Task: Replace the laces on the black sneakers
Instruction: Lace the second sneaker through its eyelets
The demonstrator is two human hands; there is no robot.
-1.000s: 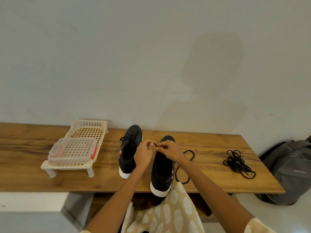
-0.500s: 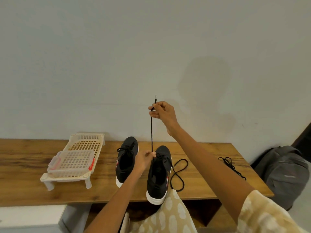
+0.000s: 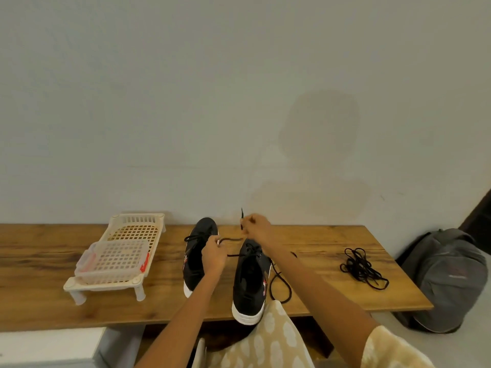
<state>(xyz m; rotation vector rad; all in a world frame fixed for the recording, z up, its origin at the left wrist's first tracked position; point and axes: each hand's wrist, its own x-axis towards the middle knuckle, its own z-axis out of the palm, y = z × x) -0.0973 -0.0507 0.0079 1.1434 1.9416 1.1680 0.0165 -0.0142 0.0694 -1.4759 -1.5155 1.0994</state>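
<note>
Two black sneakers on the table, near its front edge, toes toward the wall. Left shoe (image 3: 198, 251) sits a bit further back and has a lace in its eyelets. Right shoe (image 3: 251, 280) has its heel hanging over the front edge; a lace (image 3: 279, 284) runs from its upper eyelets.

Right hand (image 3: 256, 227) is raised above the right shoe's toe, fingers pinched on one lace end; the tip sticks up above the knuckles. Left hand (image 3: 214, 257) is between the two shoes, fingers closed on the lace too, a short stretch running from it toward the right shoe's eyelets and another piece toward the right hand. Exact routing between the hands is hard to read.

The rest of that lace trails off the shoe's right side and loops on the table by the front edge, partly behind the right forearm.

Spare lace bundle (image 3: 362, 266), black and tangled, lies toward the table's right end, well apart from the shoes.

Cream plastic rack (image 3: 138, 221) stands on short legs at the left part of the table, with a clear lattice box (image 3: 114, 261) with red clips resting on its front half.

Grey backpack (image 3: 443, 277) on the floor past the table's right end, against the wall. Table (image 3: 39, 288) is wood-grain.
</note>
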